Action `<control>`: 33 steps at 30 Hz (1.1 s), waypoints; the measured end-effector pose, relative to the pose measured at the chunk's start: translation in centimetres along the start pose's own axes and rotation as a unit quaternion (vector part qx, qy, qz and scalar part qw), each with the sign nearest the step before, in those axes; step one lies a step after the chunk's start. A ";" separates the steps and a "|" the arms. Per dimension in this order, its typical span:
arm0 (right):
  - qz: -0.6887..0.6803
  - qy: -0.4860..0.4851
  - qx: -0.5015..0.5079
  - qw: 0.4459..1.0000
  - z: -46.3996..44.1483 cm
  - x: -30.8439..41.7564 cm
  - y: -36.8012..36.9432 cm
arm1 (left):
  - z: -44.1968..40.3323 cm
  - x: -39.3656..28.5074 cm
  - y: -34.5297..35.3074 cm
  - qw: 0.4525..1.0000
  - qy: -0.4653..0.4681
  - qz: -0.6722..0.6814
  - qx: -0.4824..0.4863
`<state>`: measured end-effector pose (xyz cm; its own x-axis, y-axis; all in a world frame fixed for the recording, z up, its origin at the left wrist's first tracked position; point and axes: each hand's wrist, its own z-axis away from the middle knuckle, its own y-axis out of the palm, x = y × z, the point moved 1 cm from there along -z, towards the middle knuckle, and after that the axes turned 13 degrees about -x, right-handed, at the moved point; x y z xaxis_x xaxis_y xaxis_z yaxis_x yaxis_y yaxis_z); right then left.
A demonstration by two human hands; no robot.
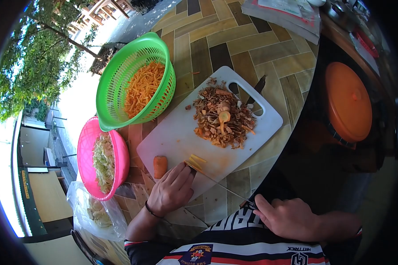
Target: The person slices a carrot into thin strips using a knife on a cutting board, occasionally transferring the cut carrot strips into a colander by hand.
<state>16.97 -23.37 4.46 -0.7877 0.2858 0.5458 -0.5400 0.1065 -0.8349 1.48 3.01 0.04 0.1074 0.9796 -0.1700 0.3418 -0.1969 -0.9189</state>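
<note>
My left hand (170, 189) is closed on the cutting board's near edge, its fingertips pressed on thin yellow-orange carrot strips (196, 161). My right hand (284, 216) is wrapped round the handle of a knife (225, 188), whose thin blade reaches left across the board to the strips. Just left of the strips lies a short carrot piece (160, 167). A heap of brown-orange peelings (223, 117) covers the far part of the white cutting board (163, 138), with a pale orange piece on top.
Left of the board stand a green basket (107, 95) of shredded carrot and a pink basket (85, 154) of shredded pale green vegetable. A clear plastic bag (112, 216) lies nearer. An orange lid (349, 101) is at the right, plastic packets (287, 17) at the back.
</note>
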 end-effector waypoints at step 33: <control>0.007 -0.009 -0.021 1.000 -0.2 -0.2 -0.2 | 0.5 -0.2 0.2 0.999 0.017 -0.033 -0.014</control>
<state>17.25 -23.21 4.48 -0.7999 0.2705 0.5356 -0.5170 0.1423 -0.8440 1.04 2.76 -0.35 0.1155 0.9887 -0.0956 0.3753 -0.1326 -0.9174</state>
